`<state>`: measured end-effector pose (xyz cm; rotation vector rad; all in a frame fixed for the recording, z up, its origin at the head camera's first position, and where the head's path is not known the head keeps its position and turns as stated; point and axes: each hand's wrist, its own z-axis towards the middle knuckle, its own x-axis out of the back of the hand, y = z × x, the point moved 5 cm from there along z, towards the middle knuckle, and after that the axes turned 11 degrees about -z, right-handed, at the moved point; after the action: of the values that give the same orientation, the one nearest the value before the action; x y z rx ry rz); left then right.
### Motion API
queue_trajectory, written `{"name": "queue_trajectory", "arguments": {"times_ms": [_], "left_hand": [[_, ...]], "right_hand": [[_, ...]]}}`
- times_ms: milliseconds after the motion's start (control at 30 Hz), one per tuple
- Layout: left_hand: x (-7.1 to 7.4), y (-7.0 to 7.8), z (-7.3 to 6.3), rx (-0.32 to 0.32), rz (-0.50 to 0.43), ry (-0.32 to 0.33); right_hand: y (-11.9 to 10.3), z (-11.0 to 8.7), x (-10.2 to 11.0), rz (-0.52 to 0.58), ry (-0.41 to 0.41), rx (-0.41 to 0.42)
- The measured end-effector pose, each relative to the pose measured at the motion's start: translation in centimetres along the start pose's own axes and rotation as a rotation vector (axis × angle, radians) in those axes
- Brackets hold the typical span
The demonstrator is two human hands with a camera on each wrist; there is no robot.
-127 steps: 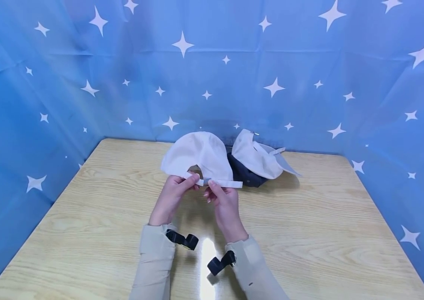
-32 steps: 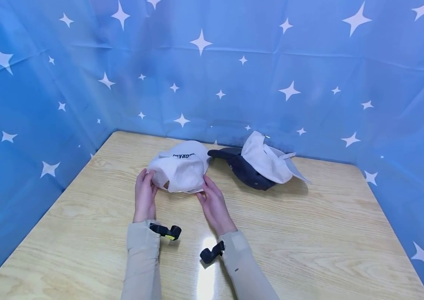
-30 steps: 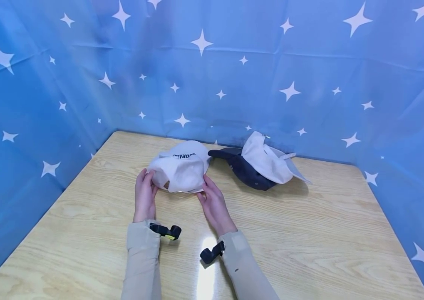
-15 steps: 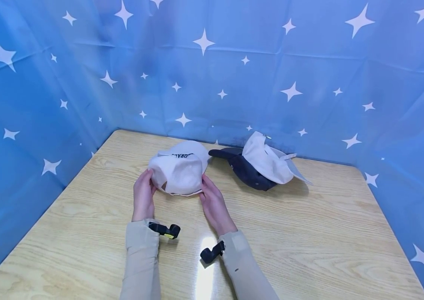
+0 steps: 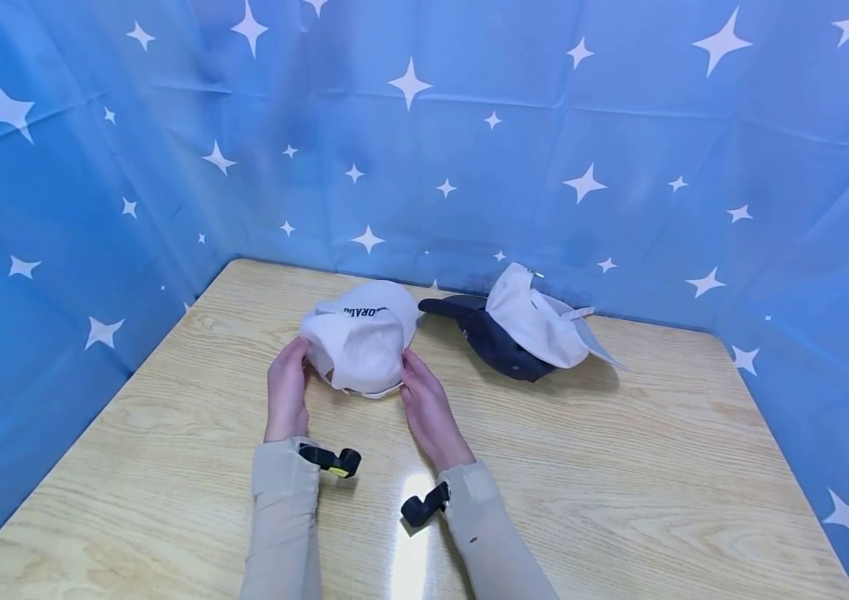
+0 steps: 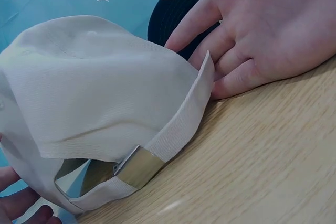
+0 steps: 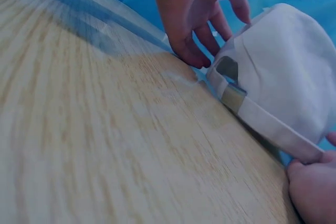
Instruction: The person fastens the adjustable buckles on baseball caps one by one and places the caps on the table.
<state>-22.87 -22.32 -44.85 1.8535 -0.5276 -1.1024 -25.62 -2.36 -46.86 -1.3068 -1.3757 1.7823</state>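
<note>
Your white cap (image 5: 360, 354) sits low on the tabletop (image 5: 656, 467), left of the other two caps, with its back gap facing you and its brim pointing to the rear. That placing probably keeps the strap (image 6: 181, 121) and metal buckle (image 6: 139, 169) within your sight and reach; dark lettering (image 5: 366, 312) shows across the far side of the crown.

Your hands stand apart, one on each flank of this cap. Your left hand (image 5: 287, 387) has its fingertips against the left side, near the gap. Your right hand (image 5: 431, 412) touches the right side, fingers relaxed and resting along the edge, near the strap's free end. Neither looks clamped hard: the light two-sided contact seems meant to steady and square a soft crown, since a tight squeeze would likely dent the cloth. The strap runs through the buckle, but you cannot tell whether it is locked.

To the right, well clear of your fingers, the dark cap (image 5: 499, 346) lies with its brim toward your work, and another pale cap (image 5: 532, 321) leans tilted over it. That overlap seems to leave you room at both sides of the cap between your hands.
</note>
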Motion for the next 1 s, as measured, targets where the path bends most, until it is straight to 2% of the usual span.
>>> {"name": "queue_trajectory", "arguments": {"times_ms": [167,333,500,567,600,733,867,1000], "left_hand": [[0.0,0.2,-0.1,0.004,0.019,0.000],[0.1,0.2,-0.2,-0.027,0.022,0.014],[1.7,-2.2,2.6,-0.096,0.008,0.029],[2.0,-2.8,3.3,-0.113,0.011,0.036],[2.0,-2.7,3.3,-0.112,0.008,0.043],[0.9,-0.6,1.1,-0.109,0.002,0.088],[0.4,1.2,-0.3,-0.161,-0.126,0.099],[-0.5,2.5,-1.0,-0.233,-0.241,0.004]], "right_hand": [[0.1,-0.2,0.1,0.025,0.017,0.000],[0.1,-0.2,0.2,0.026,0.039,0.016],[-0.1,0.0,0.5,0.017,0.074,0.053],[-0.2,0.0,0.6,0.023,0.084,0.067],[-0.3,0.0,0.6,0.025,0.086,0.077],[-0.7,-0.1,1.0,0.022,0.115,0.155],[-1.0,-0.4,1.8,0.021,0.181,0.210],[-1.0,-0.6,2.5,0.039,0.228,0.199]]}}
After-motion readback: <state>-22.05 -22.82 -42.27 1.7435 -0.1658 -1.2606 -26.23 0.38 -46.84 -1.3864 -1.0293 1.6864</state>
